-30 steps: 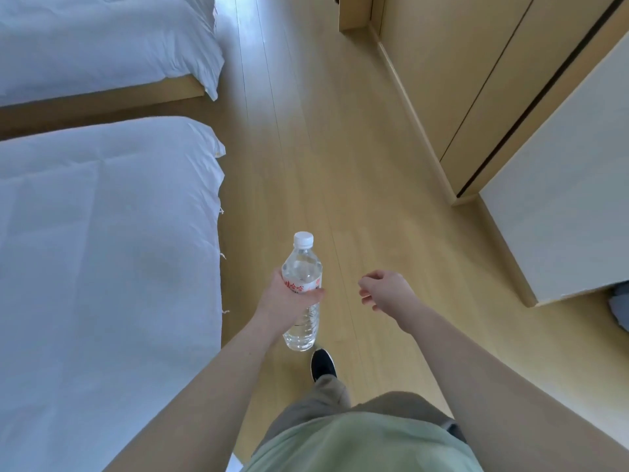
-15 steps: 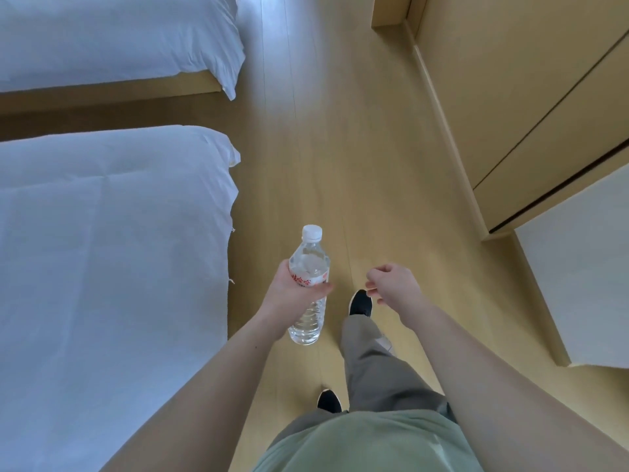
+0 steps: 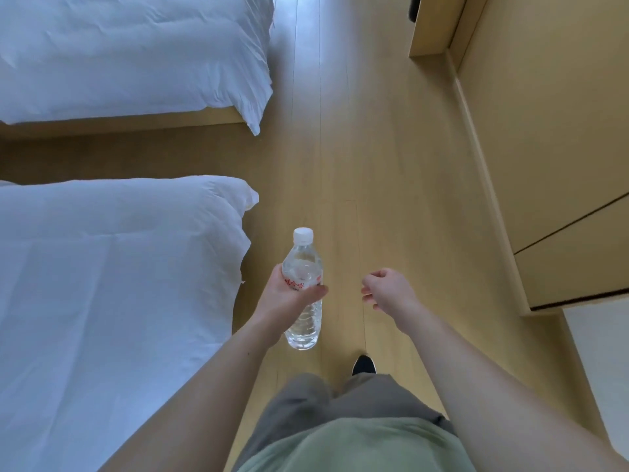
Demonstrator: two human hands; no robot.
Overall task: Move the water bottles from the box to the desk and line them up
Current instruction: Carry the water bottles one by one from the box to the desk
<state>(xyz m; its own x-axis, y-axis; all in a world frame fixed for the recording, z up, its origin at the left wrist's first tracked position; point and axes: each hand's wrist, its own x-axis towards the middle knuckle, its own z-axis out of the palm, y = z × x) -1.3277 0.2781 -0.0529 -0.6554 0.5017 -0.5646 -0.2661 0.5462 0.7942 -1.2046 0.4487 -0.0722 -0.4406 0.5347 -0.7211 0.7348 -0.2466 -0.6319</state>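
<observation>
head; water bottle [image 3: 303, 287] upright in left hand [image 3: 289, 298]; right hand [image 3: 388, 291] empty

The clear water bottle [image 3: 304, 294], white-capped with a red-printed label, stood upright, cap toward 12 o'clock, off the floor.

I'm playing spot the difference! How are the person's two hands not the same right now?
The left hand is wrapped around a clear plastic water bottle with a white cap and red-printed label, held upright; the right hand holds nothing. The left hand's fingers grip the bottle's label, while the right hand's fingers curl loosely in the air. Both are bare and reach forward over the light wooden floor.
</observation>
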